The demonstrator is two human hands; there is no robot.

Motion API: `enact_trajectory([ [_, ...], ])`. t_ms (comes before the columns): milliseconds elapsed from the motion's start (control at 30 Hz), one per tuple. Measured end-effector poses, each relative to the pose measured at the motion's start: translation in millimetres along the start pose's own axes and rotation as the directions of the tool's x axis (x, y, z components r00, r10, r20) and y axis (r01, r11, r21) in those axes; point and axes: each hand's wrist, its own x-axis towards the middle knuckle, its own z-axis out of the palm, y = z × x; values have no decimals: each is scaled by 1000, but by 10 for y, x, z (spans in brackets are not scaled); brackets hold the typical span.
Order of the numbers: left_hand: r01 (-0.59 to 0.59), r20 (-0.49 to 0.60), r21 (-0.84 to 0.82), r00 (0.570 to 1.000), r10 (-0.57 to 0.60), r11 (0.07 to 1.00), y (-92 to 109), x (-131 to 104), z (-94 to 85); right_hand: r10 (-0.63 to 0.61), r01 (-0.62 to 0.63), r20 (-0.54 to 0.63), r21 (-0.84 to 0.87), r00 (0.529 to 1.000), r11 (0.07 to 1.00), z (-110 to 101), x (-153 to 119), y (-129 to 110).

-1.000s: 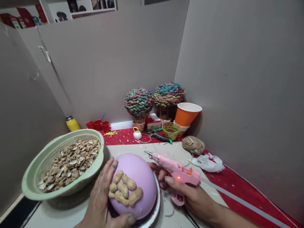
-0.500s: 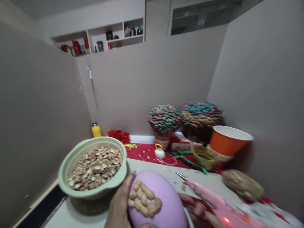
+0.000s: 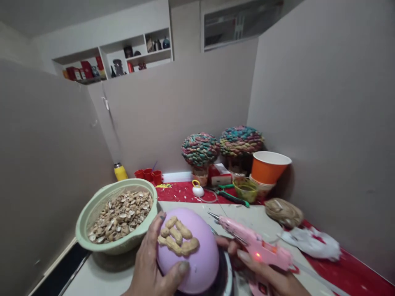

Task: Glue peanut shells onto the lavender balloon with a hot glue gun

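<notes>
A purple balloon-like ball (image 3: 202,242) sits low in the middle of the view, with several peanuts in their shells (image 3: 177,236) stuck on its upper left. Wrapped round the ball's left side is my left hand (image 3: 157,263), its thumb on the front below the peanuts. My right hand (image 3: 262,269) holds a pink glue gun (image 3: 247,236) with a small red light lit; its metal nozzle points up and left above the ball. The fingertips of that hand reach the ball's right side. Under the ball shows part of a round rim (image 3: 228,271).
A green basket of nut shells (image 3: 82,228) stands at left. Behind are red cups (image 3: 156,177), a yellow bottle (image 3: 120,172), two colourful tree-like pieces (image 3: 200,150), pliers (image 3: 233,198), an orange bucket (image 3: 268,168), a twine bundle (image 3: 284,211) and a white bag (image 3: 314,242).
The view has shifted, so the background sits further left. More of the glue gun, the ball and both hands shows now. My left thumb is visible on the ball's front.
</notes>
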Motion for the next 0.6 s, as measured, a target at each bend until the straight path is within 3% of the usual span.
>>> enact_trajectory([
  [200, -91, -10, 125, 996, 93, 988, 109, 35, 33, -28, 28, 12, 60, 1000, 998, 40, 54, -138],
  [400, -91, 15, 121, 996, 90, 988, 157, 32, 38, -32, 32, 6, 31, 999, 999, 19, 34, -127],
  [600, -35, -43, 74, 998, 38, 997, 140, -6, 61, -83, 83, -7, -63, 996, 995, 10, 43, -123],
])
